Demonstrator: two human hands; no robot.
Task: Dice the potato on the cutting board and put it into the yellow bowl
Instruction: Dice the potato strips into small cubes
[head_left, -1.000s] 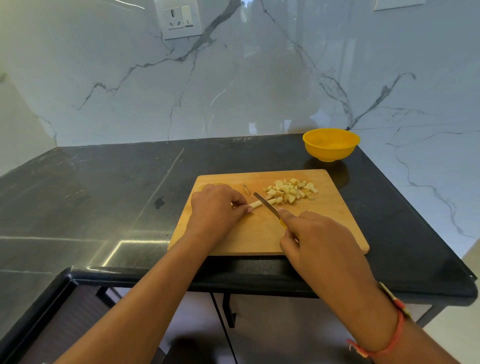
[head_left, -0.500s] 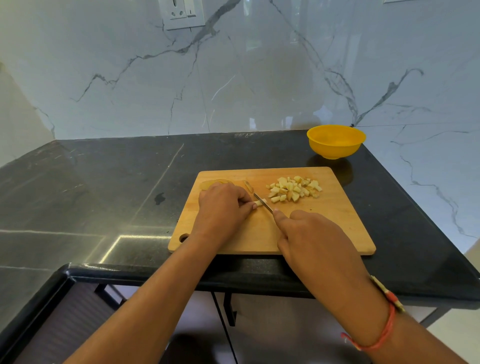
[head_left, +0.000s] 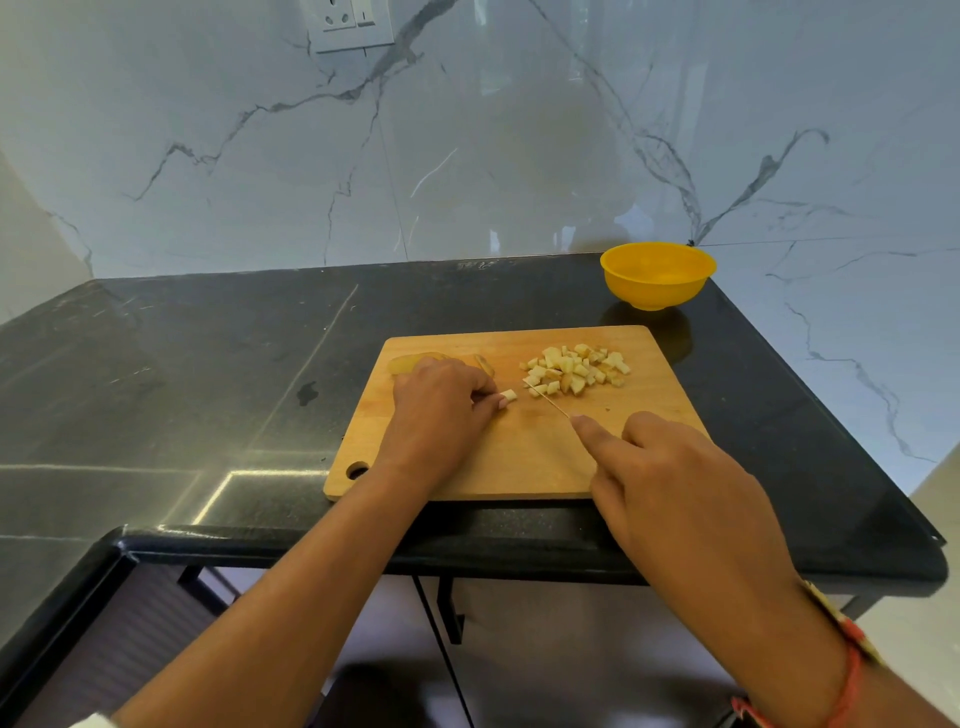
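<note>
Since a moment ago the knife (head_left: 546, 399) has slid away from the left fingertips towards the right, and its tip now sits at the near left edge of the heap of diced pieces (head_left: 576, 371). Her right hand (head_left: 675, 483) grips the knife with the forefinger stretched along the back of the blade; the handle is hidden under the palm. Her left hand (head_left: 441, 410) is curled, its fingertips pinching a short potato stick (head_left: 509, 396) down on the cutting board (head_left: 519, 457), near the board's middle. Uncut potato slices (head_left: 415, 362) peek out behind that hand, by the board's far left corner. The dice lie towards the far right corner. Beyond it, apart from the board, the yellow bowl (head_left: 657, 275) stands at the far right corner of the black counter (head_left: 208, 364).
</note>
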